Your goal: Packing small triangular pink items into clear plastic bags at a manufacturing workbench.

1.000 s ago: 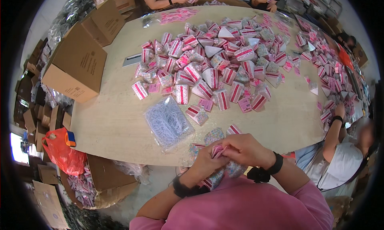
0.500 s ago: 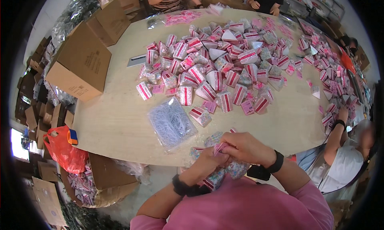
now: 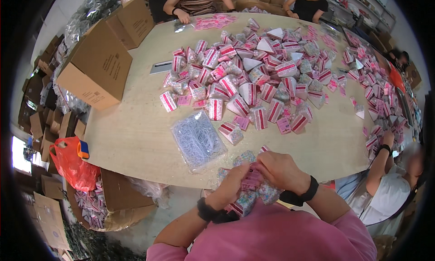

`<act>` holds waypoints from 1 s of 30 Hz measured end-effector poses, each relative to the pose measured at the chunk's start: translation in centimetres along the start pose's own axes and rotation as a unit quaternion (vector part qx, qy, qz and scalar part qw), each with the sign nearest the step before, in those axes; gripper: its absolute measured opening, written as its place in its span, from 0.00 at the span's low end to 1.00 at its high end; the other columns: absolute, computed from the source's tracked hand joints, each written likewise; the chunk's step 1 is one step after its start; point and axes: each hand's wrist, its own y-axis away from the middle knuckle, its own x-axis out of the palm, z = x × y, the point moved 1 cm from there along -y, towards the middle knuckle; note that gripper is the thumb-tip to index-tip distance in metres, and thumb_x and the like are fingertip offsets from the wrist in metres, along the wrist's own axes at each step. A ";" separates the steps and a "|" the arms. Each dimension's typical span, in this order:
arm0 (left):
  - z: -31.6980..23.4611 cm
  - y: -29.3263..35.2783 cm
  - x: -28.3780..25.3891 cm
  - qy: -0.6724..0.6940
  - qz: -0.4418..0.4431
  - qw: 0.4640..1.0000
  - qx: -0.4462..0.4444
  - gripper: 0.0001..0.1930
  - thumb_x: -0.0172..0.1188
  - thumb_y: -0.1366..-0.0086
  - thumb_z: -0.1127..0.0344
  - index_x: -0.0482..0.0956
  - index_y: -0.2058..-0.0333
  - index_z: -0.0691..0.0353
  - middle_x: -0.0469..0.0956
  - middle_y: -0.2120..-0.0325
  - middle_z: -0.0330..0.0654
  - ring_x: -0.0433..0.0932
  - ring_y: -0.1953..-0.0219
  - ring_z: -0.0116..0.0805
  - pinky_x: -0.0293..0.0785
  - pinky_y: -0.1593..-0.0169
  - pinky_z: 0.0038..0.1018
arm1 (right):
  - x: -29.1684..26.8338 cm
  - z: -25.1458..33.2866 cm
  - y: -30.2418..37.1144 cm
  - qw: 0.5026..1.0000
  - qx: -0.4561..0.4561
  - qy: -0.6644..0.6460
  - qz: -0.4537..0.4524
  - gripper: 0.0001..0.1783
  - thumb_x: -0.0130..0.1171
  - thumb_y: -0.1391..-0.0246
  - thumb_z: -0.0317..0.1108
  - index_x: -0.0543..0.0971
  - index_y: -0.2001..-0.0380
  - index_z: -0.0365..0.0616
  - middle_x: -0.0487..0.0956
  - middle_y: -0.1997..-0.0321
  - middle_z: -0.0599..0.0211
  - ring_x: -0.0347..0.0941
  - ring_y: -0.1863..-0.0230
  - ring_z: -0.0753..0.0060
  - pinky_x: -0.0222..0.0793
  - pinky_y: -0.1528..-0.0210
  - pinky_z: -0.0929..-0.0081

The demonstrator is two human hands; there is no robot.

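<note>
- At the lower centre of the frame, my left hand is pinching pink cards with its fingers, just above clear bags of multicoloured bits.
- My right hand is curling in at the cards' right side; its fingertips are hiding, so I cannot tell whether they are pinching.
- Compared with half a second ago, the cards are showing a broader pink face; I am probably spreading or turning them.
- Beyond, on the worktop, a bag of whitish strands is lying left of centre, and cake-slice-shaped packets are heaping at upper centre.
</note>
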 end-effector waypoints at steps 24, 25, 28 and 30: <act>0.3 -1.3 -1.3 -0.109 0.080 0.990 0.032 0.10 0.54 0.40 0.74 0.74 0.59 0.64 0.76 0.63 0.42 0.75 0.62 0.29 0.72 0.59 0.23 | -1.6 0.3 -2.1 0.992 0.046 0.008 0.120 0.13 0.54 0.49 0.39 0.70 0.67 0.41 0.75 0.71 0.54 0.73 0.67 0.49 0.68 0.67 0.58; 0.2 -1.4 -1.2 -0.088 0.075 0.993 0.026 0.10 0.54 0.40 0.74 0.73 0.59 0.64 0.76 0.63 0.42 0.76 0.62 0.29 0.72 0.59 0.24 | -1.3 0.1 -2.0 0.993 0.064 0.002 0.101 0.14 0.55 0.49 0.40 0.70 0.66 0.41 0.75 0.71 0.54 0.73 0.66 0.49 0.68 0.66 0.58; -0.4 -0.8 -1.6 -0.029 0.027 0.999 0.032 0.11 0.54 0.42 0.75 0.73 0.58 0.66 0.77 0.63 0.41 0.76 0.62 0.28 0.74 0.60 0.24 | -1.1 2.6 -2.5 0.986 0.054 -0.028 0.153 0.23 0.60 0.54 0.46 0.69 0.61 0.41 0.76 0.69 0.55 0.73 0.65 0.48 0.69 0.65 0.59; 0.8 -1.1 -2.2 0.000 0.029 0.997 0.066 0.13 0.54 0.43 0.76 0.73 0.58 0.66 0.77 0.63 0.40 0.76 0.62 0.28 0.74 0.60 0.24 | 0.1 3.0 -2.0 0.986 0.062 -0.017 0.153 0.31 0.66 0.63 0.53 0.68 0.61 0.45 0.76 0.68 0.55 0.74 0.66 0.49 0.68 0.64 0.58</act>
